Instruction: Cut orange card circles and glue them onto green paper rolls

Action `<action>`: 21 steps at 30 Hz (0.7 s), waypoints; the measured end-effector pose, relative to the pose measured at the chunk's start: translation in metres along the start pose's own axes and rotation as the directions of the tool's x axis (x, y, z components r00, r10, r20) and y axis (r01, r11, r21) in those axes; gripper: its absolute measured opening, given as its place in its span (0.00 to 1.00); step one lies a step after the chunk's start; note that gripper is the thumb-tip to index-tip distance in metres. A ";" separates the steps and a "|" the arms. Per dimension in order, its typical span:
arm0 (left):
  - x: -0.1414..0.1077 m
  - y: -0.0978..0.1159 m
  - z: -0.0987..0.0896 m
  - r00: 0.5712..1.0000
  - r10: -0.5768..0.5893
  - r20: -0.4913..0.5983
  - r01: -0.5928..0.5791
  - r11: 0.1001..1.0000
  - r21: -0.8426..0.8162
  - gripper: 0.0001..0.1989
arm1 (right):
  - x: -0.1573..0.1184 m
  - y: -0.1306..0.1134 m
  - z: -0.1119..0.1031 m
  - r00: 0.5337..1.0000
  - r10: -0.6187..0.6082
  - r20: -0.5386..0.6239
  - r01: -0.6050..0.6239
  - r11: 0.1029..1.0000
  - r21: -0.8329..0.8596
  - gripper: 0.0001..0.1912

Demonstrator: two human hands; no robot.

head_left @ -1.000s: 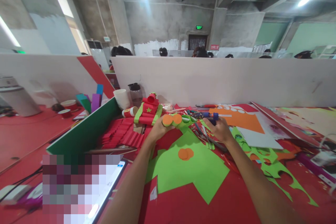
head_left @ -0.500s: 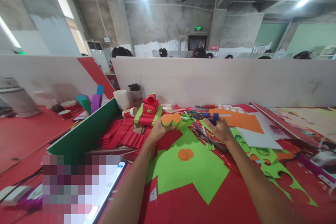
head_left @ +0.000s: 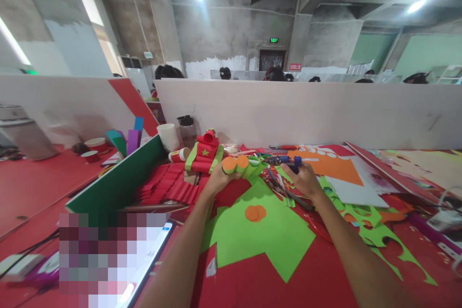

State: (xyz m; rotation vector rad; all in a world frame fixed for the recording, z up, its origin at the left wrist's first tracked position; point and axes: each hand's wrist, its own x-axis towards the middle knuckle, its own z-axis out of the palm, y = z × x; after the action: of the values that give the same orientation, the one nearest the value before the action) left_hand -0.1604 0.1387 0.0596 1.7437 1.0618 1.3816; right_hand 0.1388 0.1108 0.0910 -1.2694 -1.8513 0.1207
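My left hand [head_left: 221, 178] is closed around a row of green paper tubes [head_left: 251, 169]. Orange discs [head_left: 241, 163] cap two of the tubes, while those to the right show open ends. In my right hand [head_left: 303, 177] is a blue hot glue gun [head_left: 288, 160], its nozzle pointing left at the tubes' open ends. Whether the nozzle touches a tube I cannot tell. Below both hands lie green paper sheets [head_left: 260, 240] with two overlapping orange circles [head_left: 255, 212] on top.
Pleated red paper [head_left: 169, 185] and a red-and-green paper model [head_left: 205, 151] with a star stand left. A phone [head_left: 151, 255] lies front left. Scissors and scraps [head_left: 285, 190] sit between the hands. Cut green offcuts [head_left: 390, 240] spread right. A white partition [head_left: 288, 113] runs behind.
Both hands, the tubes and the glue gun stay almost in place. Only a very slight shift of the whole view shows.
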 end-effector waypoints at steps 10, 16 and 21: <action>0.000 0.002 0.000 1.000 -0.010 -0.002 0.010 1.000 -0.002 0.14 | -0.001 -0.002 -0.001 1.000 0.007 0.024 -0.008 1.000 0.007 0.22; 0.001 -0.001 0.001 1.000 -0.003 -0.016 0.003 1.000 0.003 0.14 | -0.001 -0.001 -0.001 1.000 -0.015 0.014 0.015 1.000 -0.016 0.22; 0.001 -0.001 0.000 1.000 -0.001 -0.009 0.001 1.000 0.001 0.13 | -0.001 -0.003 -0.001 1.000 -0.019 0.024 0.019 1.000 -0.006 0.21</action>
State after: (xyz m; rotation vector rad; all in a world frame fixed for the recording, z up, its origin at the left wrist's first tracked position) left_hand -0.1603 0.1399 0.0594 1.7390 1.0675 1.3899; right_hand 0.1376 0.1081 0.0920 -1.2593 -1.8852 0.1200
